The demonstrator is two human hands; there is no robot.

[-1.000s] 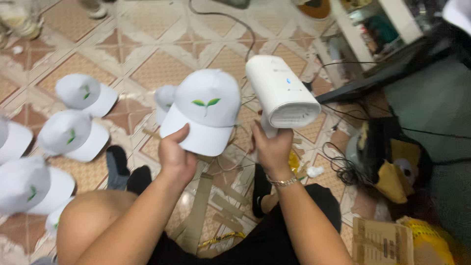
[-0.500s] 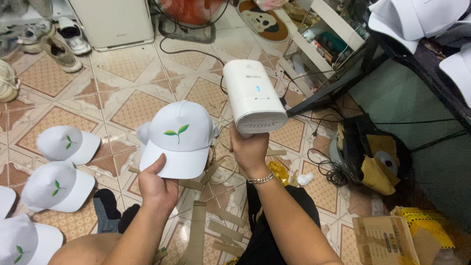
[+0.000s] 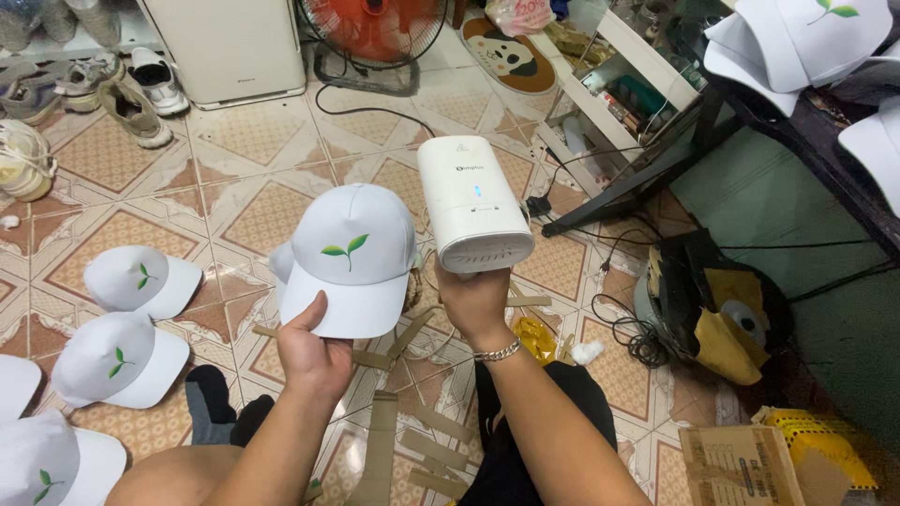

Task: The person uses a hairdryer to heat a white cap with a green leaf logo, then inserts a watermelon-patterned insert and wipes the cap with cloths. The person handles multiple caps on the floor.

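Gripping the white cap (image 3: 352, 253) by its brim, the left hand (image 3: 314, 351) holds it just left of the white handheld device (image 3: 472, 206) — clasped upright from below by the right hand (image 3: 476, 302).

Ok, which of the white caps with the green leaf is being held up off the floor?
The white cap in the middle, pinched by its brim in the left hand, beside the white device held by the right hand. The other caps lie on the tiled floor or hang on the rack.

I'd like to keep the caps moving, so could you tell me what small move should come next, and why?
Probably bring the white machine in the right hand against the cap: the left hand holds it by the brim, leaf print up, and the two sit side by side, apart.
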